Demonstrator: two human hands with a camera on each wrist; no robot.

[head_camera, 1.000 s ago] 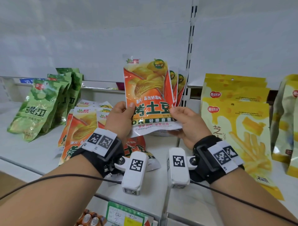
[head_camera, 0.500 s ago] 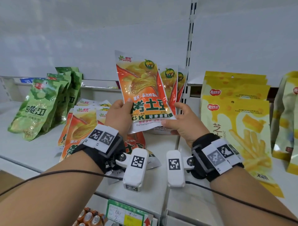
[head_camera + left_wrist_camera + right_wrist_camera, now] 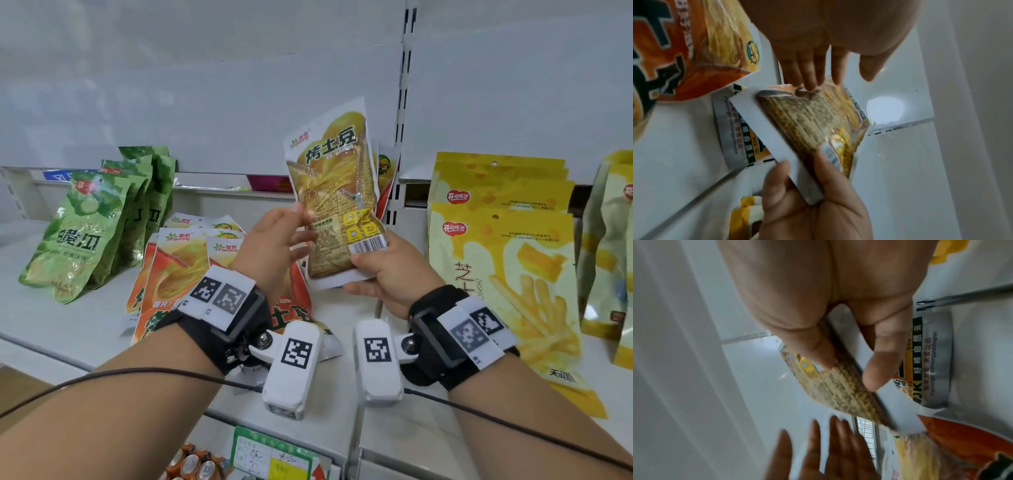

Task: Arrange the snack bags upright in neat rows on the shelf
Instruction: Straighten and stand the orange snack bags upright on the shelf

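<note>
A potato-chip bag (image 3: 337,202) stands upright in the air over the shelf (image 3: 68,318), its golden back with the barcode facing me. My right hand (image 3: 387,274) pinches its lower right corner between thumb and fingers (image 3: 875,369). My left hand (image 3: 274,246) has straight fingers (image 3: 812,73) touching the bag's left edge, thumb apart. More orange bags of the same kind stand behind it (image 3: 387,171). Others lie flat in a loose pile (image 3: 181,260) under my left wrist.
Green snack bags (image 3: 78,229) lean in a row at the left. Yellow fry bags (image 3: 503,246) lean at the right, with paler bags (image 3: 613,240) beyond. A slotted upright (image 3: 404,102) divides the back wall. A price label (image 3: 274,455) sits on the shelf's front edge.
The held bag has been turned round, from orange front to golden back facing me, and shifted right. My left hand has released its grip and now only touches the edge with straight fingers.
</note>
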